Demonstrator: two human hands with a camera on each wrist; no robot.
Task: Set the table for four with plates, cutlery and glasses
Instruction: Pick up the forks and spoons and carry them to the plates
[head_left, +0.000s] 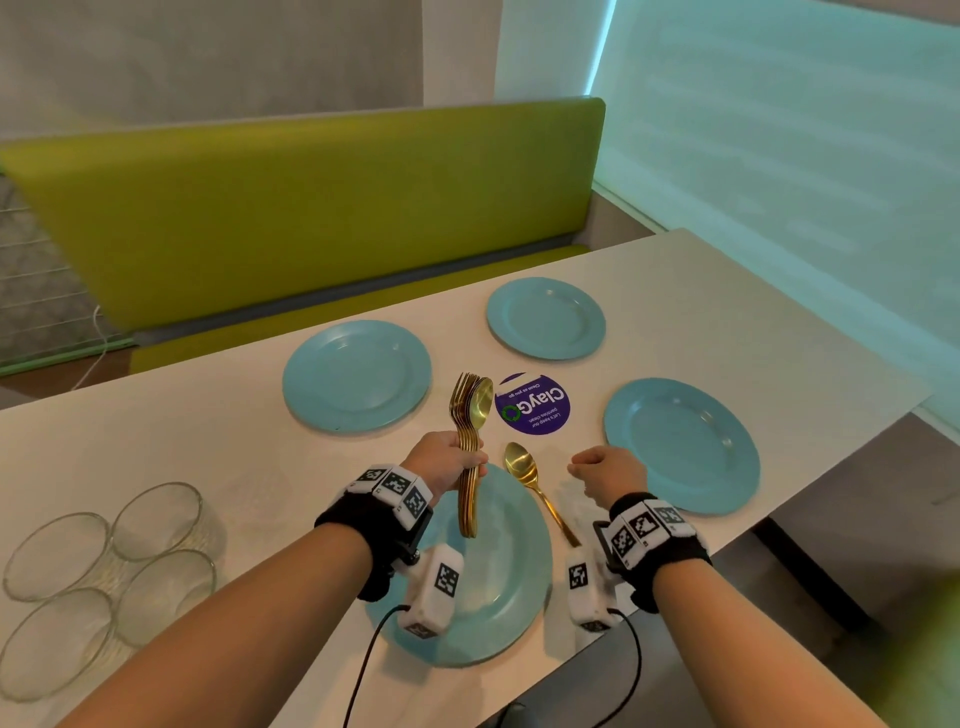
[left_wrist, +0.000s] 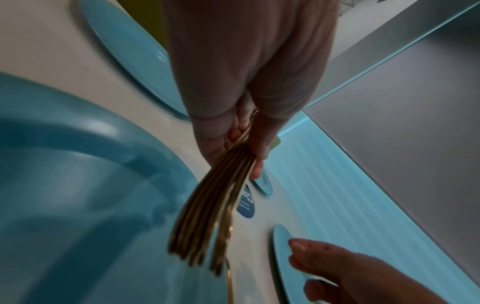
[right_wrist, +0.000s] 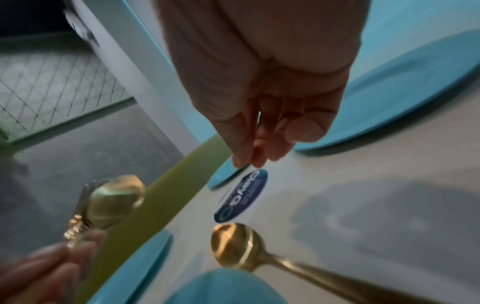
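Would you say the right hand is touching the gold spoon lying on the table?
Apart. The right wrist view shows bare table between the right hand and the spoon.

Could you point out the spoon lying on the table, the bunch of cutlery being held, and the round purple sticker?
spoon (head_left: 521, 464), head view: on its bowl.
bunch of cutlery (head_left: 468, 499), head view: on the handles below the left hand.
purple sticker (head_left: 535, 404), head view: on its printed middle.

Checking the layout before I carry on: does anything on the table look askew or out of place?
Nothing spilled or damaged. The four glasses are clustered at the table's left end, not at places. The lone gold spoon lies slightly slanted right of the nearest plate. The left hand holds the remaining cutlery.
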